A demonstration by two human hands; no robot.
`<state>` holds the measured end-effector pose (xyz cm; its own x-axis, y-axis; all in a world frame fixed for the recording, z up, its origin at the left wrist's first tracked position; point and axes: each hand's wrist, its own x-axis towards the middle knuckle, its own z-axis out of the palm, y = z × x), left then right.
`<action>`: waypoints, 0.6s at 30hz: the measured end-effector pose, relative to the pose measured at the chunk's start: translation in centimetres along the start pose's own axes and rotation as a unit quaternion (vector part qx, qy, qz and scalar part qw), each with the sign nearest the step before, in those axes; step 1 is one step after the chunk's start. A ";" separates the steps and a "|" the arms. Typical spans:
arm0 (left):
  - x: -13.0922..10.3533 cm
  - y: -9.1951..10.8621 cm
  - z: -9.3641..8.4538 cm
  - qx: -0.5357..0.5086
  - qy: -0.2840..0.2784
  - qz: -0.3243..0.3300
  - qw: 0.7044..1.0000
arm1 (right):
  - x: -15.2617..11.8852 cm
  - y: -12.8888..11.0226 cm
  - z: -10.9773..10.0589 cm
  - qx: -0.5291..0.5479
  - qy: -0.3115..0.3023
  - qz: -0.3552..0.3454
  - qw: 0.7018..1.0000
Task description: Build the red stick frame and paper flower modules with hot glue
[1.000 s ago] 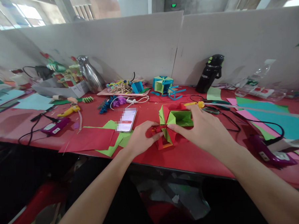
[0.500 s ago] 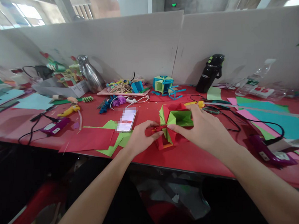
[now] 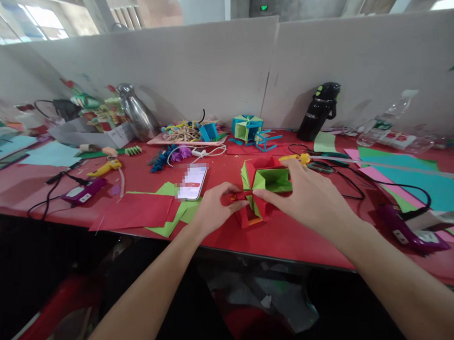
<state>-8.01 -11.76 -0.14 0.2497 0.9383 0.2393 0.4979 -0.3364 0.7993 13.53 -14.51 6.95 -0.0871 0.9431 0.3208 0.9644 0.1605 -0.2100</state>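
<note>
A red and green folded-paper model with several open box-like cells stands on the table before me. My left hand is closed at its left side, thumb and fingers pinching a red part of the paper. From the right, my right hand grips the model, its thumb pressed near the centre and its fingers around the far right side. The right fingertips are partly hidden. Just behind that hand lies a yellow glue gun with a clear glue stick.
Left of the model are a phone and red paper sheets. Behind stand a blue and green paper model, a tray of sticks, a steel jug and a black bottle. Purple power strips and cables lie at both sides.
The paper model has shifted very slightly to the left under my right hand. Both hands keep their grip.
</note>
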 end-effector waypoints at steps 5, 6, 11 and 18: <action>0.0 0.0 0.0 0.018 0.003 0.002 1.000 | 0.0 0.0 0.0 0.001 -0.005 -0.002 1.000; 0.0 0.0 0.0 0.020 0.004 0.003 1.000 | 0.0 0.0 0.0 0.002 -0.004 -0.002 1.000; 0.0 0.1 0.2 0.017 0.012 0.013 1.000 | -0.1 0.1 0.0 0.002 0.000 -0.006 1.000; 0.0 0.2 0.4 0.020 0.026 0.005 0.999 | -0.1 0.0 0.0 -0.007 0.001 -0.005 1.000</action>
<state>-7.58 -11.85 -0.16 0.2118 0.9376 0.2757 0.5288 -0.3472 0.7745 13.55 -14.58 6.88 -0.0974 0.9409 0.3245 0.9667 0.1669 -0.1940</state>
